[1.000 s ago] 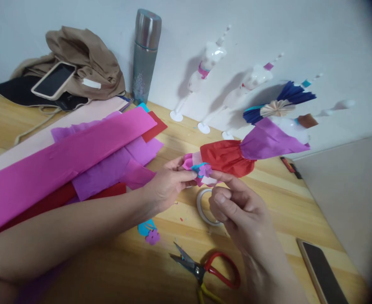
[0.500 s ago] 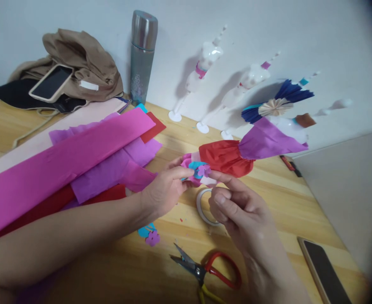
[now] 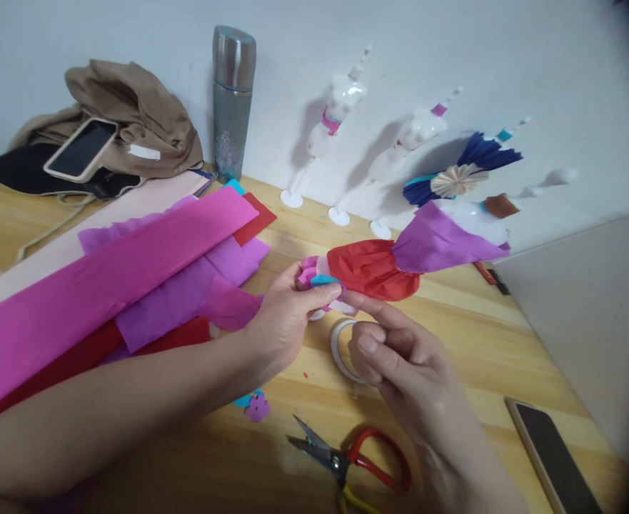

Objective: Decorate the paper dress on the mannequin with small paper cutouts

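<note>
A small white mannequin lies tilted above the wooden table, dressed in a purple paper top, a red paper skirt and a pink layer. My left hand pinches the pink end of the dress, its thumb pressed over a blue and purple paper flower. My right hand holds the dress from below, forefinger stretched under the hem, other fingers curled. A roll of clear tape lies on the table under both hands.
Sheets of pink, purple and red crepe paper cover the left. Red-handled scissors and a paper flower lie near the front. A steel flask, other mannequins, a beige cloth with a phone, another phone.
My left thumb has slid over the paper flower on the dress, covering it. The view has shifted slightly; the dress sits a little lower and to the left.
</note>
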`<action>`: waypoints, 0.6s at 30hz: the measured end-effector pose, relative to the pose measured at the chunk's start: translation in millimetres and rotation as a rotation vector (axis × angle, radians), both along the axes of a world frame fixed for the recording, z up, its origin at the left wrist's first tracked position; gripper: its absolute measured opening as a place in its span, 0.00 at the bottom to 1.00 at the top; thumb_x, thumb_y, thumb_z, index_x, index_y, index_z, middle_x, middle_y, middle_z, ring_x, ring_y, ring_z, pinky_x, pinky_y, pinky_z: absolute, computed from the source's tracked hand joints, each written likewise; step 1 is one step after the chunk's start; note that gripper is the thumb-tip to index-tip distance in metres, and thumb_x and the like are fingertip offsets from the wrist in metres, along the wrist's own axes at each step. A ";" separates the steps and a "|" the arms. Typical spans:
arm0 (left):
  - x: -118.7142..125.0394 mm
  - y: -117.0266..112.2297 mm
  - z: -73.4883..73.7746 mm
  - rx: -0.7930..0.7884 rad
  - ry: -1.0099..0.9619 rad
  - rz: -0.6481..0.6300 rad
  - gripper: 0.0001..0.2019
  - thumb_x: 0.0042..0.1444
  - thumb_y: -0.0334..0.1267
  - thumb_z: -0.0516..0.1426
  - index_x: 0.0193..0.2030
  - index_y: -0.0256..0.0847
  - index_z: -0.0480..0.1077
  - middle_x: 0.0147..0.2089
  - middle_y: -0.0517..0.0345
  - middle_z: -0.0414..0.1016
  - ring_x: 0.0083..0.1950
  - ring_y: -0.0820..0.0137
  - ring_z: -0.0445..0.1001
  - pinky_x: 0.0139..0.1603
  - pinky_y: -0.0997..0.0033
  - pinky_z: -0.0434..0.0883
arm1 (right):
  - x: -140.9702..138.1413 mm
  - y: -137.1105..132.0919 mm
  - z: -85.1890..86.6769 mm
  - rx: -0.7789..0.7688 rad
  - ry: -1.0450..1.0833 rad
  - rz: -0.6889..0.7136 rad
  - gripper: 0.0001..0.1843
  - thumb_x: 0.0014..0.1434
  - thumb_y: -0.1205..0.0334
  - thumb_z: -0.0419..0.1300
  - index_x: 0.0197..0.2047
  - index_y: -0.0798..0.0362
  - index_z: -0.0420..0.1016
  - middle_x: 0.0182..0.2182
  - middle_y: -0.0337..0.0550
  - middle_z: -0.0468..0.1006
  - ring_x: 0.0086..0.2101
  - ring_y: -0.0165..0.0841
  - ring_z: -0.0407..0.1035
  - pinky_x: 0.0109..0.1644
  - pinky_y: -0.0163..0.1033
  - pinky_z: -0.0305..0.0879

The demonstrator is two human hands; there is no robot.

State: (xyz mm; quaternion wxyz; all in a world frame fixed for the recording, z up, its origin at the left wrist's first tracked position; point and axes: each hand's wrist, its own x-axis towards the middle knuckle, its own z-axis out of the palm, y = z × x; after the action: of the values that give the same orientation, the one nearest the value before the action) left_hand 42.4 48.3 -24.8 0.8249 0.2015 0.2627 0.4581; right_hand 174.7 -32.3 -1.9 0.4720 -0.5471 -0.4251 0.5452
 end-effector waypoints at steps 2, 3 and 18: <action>0.2 -0.2 0.8 -0.005 0.006 0.005 0.13 0.47 0.27 0.66 0.40 0.37 0.72 0.35 0.60 0.75 0.36 0.75 0.71 0.41 0.73 0.65 | 0.4 -1.6 1.9 -0.008 -0.010 0.010 0.26 0.61 0.50 0.69 0.60 0.48 0.77 0.19 0.28 0.58 0.18 0.24 0.48 0.20 0.32 0.45; 0.3 -0.4 1.3 -0.004 0.010 0.007 0.13 0.46 0.27 0.66 0.39 0.37 0.72 0.35 0.60 0.75 0.36 0.76 0.71 0.40 0.73 0.65 | 0.6 -2.4 2.9 -0.006 -0.025 0.016 0.27 0.61 0.50 0.68 0.61 0.48 0.77 0.19 0.28 0.58 0.18 0.24 0.48 0.20 0.32 0.45; 0.2 -4.1 0.4 0.020 -0.018 -0.011 0.14 0.43 0.29 0.70 0.35 0.38 0.71 0.31 0.63 0.72 0.34 0.75 0.69 0.41 0.70 0.65 | -10.7 -11.6 2.9 0.376 -0.787 -0.051 0.17 0.67 0.61 0.60 0.58 0.49 0.79 0.23 0.35 0.72 0.19 0.29 0.65 0.22 0.35 0.61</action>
State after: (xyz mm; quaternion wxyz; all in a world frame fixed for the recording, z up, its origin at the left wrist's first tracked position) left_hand 42.6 44.1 -24.4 0.8277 0.2070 0.2494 0.4581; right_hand 163.9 -43.9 1.0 0.3785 -0.6281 -0.6508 0.1965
